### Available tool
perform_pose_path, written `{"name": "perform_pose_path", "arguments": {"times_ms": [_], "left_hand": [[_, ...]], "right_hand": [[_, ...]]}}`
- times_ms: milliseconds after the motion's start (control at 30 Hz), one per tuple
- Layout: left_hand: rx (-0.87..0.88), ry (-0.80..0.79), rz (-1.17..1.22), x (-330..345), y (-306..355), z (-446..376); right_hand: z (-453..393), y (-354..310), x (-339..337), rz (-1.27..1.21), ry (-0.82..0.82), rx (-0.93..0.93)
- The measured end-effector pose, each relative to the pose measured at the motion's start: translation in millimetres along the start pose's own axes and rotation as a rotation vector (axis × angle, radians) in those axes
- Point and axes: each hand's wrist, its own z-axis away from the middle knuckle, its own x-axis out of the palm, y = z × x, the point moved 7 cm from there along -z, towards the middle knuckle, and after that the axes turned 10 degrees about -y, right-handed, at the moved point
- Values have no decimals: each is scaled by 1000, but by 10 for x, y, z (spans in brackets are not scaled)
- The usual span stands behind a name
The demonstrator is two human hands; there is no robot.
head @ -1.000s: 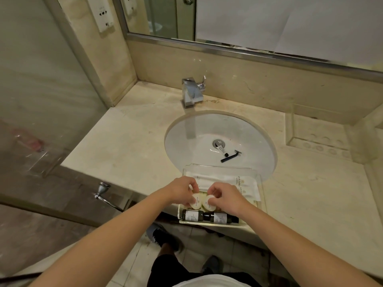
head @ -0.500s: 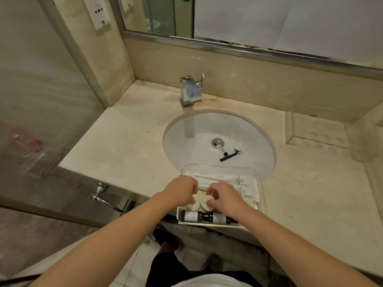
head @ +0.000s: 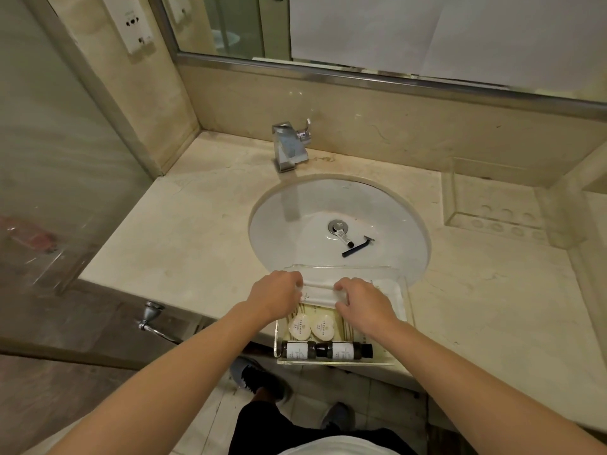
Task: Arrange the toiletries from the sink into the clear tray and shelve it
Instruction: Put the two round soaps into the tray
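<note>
Clear acrylic tray (head: 407,310), lower centre of frame, on the counter's front edge below the basin. Contents: two dark bottles (head: 326,350) lying end to end along the near wall; two round white soaps (head: 312,327) just behind; white sachets (head: 387,295) at the far end.

Left hand (head: 276,295) and right hand (head: 364,302), a second ago pinching the soaps, have let them go and moved up to the sachets, fingers curled onto one white packet. Soaps judged placed; packets now being squared.

Sink (head: 289,221), centre: black razor (head: 358,246) and small tube (head: 343,237) by the drain, not yet collected.

Surround: beige marble counter (head: 184,238), chrome tap (head: 289,147), mirror along upper frame, second clear holder (head: 499,208) at right. No shelf identifiable.
</note>
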Motion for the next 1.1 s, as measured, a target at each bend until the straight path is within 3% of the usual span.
{"name": "perform_pose_path", "arguments": {"times_ms": [433, 833, 1100], "left_hand": [[17, -86, -16, 40, -54, -57], [47, -61, 21, 28, -35, -133], [55, 23, 110, -161, -33, -306]], "right_hand": [[-57, 22, 60, 52, -125, -79], [-56, 49, 50, 58, -174, -165], [-201, 224, -217, -193, 25, -6]]}}
